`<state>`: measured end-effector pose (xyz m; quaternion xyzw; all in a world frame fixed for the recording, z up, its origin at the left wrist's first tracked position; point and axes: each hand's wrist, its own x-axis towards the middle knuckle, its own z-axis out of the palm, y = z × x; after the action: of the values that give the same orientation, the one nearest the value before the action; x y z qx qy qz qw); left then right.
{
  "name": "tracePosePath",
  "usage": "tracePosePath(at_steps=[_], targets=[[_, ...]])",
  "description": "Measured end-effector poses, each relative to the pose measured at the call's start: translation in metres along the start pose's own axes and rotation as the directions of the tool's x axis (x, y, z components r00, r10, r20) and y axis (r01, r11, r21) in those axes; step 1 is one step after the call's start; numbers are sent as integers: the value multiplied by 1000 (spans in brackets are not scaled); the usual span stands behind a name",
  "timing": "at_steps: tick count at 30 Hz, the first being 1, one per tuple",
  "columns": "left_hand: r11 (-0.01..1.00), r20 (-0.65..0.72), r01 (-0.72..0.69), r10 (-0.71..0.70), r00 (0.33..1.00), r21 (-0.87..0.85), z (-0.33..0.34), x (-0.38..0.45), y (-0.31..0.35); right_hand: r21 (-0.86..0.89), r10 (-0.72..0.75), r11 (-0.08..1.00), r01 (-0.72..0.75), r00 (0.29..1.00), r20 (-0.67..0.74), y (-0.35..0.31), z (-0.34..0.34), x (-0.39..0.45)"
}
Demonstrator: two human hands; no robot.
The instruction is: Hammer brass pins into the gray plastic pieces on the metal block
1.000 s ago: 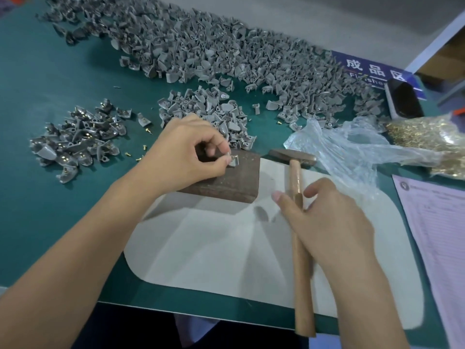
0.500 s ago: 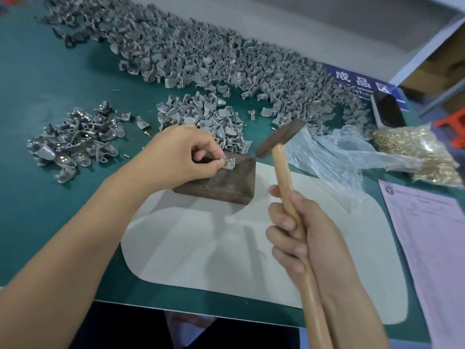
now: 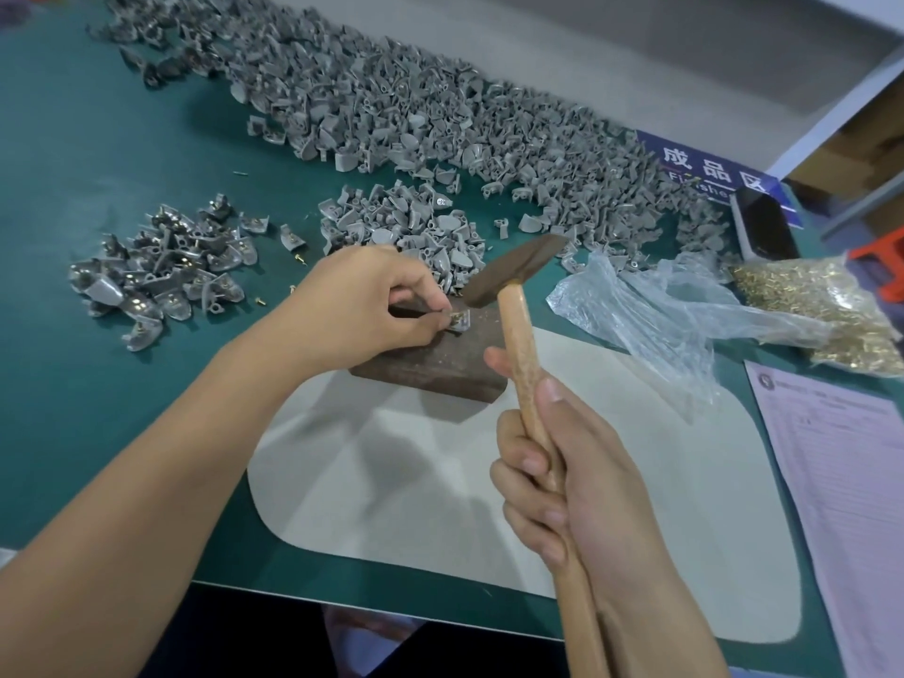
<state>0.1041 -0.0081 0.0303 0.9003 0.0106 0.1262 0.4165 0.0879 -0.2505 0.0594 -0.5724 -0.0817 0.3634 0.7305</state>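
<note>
left hand (image 3: pixel 352 305) rests on the metal block (image 3: pixel 430 359), thumb + forefinger pinching a small gray plastic piece (image 3: pixel 461 321) w/ a brass pin (image 3: pixel 454 318) in it, on the block's top face toward its far right part. piece is too small to tell which way it points; pin's tilt can't be told either.

right hand (image 3: pixel 572 477) is wrapped round the wooden handle of the hammer (image 3: pixel 521 335), fingers curled on the left side, thumb laid along the handle. hammer is up off the table: long axis runs from near right, at the frame's bottom edge, up + away to the far left. its dark head (image 3: pixel 513 269) sits crosswise on the handle, one end aimed left toward the piece, other end far right. head is just beside the piece, above + right of it, not touching as far as i can tell.

block sits on the far left edge of a pale mat (image 3: pixel 440 482) on the green table (image 3: pixel 73 408).

far side: big heap of gray pieces (image 3: pixel 416 105), w/ a smaller pile (image 3: pixel 406 222) just far of the left hand. left: a pile of pieces w/ brass showing (image 3: pixel 161 271), a few loose pins beside it. right: crumpled clear plastic bag (image 3: pixel 660 305), bag of brass pins (image 3: pixel 822 305), a printed sheet (image 3: pixel 841 506), a dark box (image 3: pixel 765 227) + a blue sign (image 3: pixel 704 173).
</note>
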Motion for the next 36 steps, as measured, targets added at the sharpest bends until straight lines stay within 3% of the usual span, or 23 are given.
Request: tracePosePath(at_steps=[7, 11, 14, 18, 22, 25, 30, 33, 36], targets=[[1000, 27, 23, -23, 999, -10, -1, 0, 0, -107, -58, 993, 56, 998, -16, -3, -2, -4], [1000, 22, 25, -24, 999, -6, -2, 1, -1, -166, -21, 986, 22, 1000, 7, -3, -1, -5], [1000, 31, 26, -26, 999, -14, -2, 0, -2, -139, -94, 986, 96, 995, 26, -1, 0, -6], [1000, 22, 14, -14, 1000, -3, -3, 1, -3, -138, -24, 990, 25, 1000, 14, 1, 1, -3], [1000, 23, 1, -1, 1000, 7, -4, 0, -4, -60, -71, 996, 72, 997, 14, 4, -1, -1], [1000, 22, 7, -8, 1000, 17, -4, 0, -3, -77, 0, 997, 1, 1000, 9, 4, -2, 1], [999, 31, -18, 17, 999, 30, -5, 1, -3, 31, -90, 996, 89, 995, 37, 11, -1, -2], [999, 24, -29, 29, 999, 25, -5, 0, -2, -2, -97, 995, 97, 995, -24, 16, -5, -1], [999, 23, -39, 38, 999, 32, -5, -1, -2, -276, -199, 952, 134, 954, -223, 16, -14, 3]])
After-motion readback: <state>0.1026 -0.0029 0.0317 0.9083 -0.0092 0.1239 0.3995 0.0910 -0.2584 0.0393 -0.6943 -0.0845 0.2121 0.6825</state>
